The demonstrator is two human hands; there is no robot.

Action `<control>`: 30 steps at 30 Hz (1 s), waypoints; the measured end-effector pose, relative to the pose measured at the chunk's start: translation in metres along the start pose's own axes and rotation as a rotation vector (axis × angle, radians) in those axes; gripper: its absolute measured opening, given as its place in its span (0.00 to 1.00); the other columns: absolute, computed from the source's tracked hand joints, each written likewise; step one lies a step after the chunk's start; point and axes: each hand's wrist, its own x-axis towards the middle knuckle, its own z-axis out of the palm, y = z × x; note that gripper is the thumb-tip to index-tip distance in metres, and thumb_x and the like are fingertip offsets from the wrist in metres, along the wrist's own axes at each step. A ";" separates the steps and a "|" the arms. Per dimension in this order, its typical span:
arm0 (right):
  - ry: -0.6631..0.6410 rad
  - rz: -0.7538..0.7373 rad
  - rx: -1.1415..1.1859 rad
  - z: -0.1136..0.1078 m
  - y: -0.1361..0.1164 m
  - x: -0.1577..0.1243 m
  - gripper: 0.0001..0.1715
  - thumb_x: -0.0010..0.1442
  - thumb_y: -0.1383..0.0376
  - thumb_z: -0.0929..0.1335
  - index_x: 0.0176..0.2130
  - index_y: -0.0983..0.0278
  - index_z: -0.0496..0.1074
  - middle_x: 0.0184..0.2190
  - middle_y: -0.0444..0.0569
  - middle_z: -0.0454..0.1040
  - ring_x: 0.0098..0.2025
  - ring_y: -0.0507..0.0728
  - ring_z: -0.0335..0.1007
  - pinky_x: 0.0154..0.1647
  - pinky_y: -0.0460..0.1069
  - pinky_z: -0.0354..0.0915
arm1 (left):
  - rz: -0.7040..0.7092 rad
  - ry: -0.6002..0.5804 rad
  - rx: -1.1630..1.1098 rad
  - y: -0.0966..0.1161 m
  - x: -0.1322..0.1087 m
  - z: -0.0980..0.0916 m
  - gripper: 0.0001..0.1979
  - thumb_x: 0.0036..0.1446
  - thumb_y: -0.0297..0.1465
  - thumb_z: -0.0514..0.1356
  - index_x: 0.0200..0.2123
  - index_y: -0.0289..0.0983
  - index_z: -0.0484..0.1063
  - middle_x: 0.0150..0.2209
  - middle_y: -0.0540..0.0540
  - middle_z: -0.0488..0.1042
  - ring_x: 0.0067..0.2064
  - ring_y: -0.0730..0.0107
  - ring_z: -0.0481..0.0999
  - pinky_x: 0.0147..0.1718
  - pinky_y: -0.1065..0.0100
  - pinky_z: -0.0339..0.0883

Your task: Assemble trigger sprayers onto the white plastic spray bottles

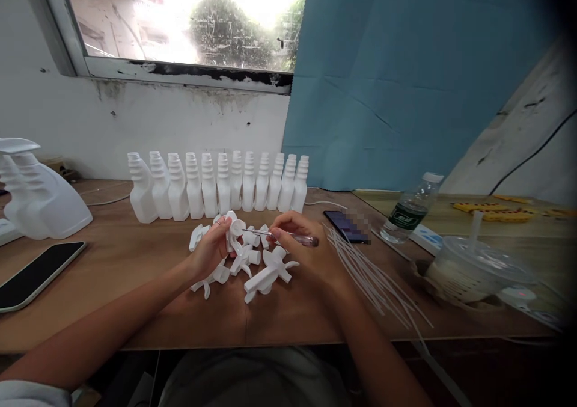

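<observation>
In my left hand (pixel 208 247) is a white spray trigger head (pixel 235 228), its round collar turned to the right. My right hand (pixel 300 238) grips a screwdriver (pixel 306 239) by its reddish clear handle. The thin metal shaft points left, and its tip is at the collar's opening; how deep it reaches I cannot tell. Beneath both hands lies a loose pile of white spray trigger heads (pixel 265 273) on the brown tabletop (pixel 148 263). Some of the pile is hidden behind my fingers.
A row of white spray bottles (pixel 195 190) without heads stands behind the pile. Thin white tubes (pixel 374 275) lie right, near a phone (pixel 346 226), a water bottle (pixel 408 211) and a drink cup (pixel 473 272). Another phone (pixel 38 275) and assembled spray bottles (pixel 40 196) are left.
</observation>
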 end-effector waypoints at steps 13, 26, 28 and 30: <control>-0.077 -0.197 -0.278 0.007 0.013 0.000 0.08 0.63 0.62 0.66 0.33 0.62 0.72 0.29 0.45 0.76 0.30 0.53 0.71 0.32 0.48 0.63 | 0.114 0.086 0.125 -0.009 0.001 -0.005 0.18 0.55 0.40 0.65 0.36 0.40 0.57 0.28 0.54 0.67 0.24 0.77 0.66 0.21 0.77 0.61; -0.074 -0.110 -0.184 0.007 0.012 0.000 0.10 0.63 0.61 0.67 0.32 0.63 0.72 0.28 0.44 0.76 0.29 0.52 0.70 0.30 0.46 0.63 | 0.085 0.021 0.114 -0.008 0.002 -0.009 0.21 0.54 0.41 0.66 0.37 0.40 0.55 0.29 0.53 0.69 0.25 0.75 0.69 0.20 0.77 0.59; -0.085 -0.111 -0.213 0.007 0.011 -0.001 0.11 0.64 0.61 0.66 0.31 0.63 0.71 0.27 0.44 0.75 0.27 0.51 0.68 0.30 0.46 0.62 | 0.086 0.021 0.119 -0.008 0.002 -0.010 0.21 0.53 0.41 0.66 0.36 0.40 0.55 0.28 0.53 0.69 0.26 0.74 0.69 0.21 0.76 0.60; -0.101 -0.170 -0.255 0.010 0.010 -0.001 0.10 0.64 0.62 0.65 0.31 0.63 0.70 0.27 0.44 0.74 0.28 0.52 0.68 0.31 0.46 0.62 | 0.098 0.041 0.121 -0.009 0.003 -0.011 0.21 0.53 0.41 0.66 0.37 0.41 0.55 0.28 0.53 0.68 0.26 0.74 0.70 0.22 0.76 0.61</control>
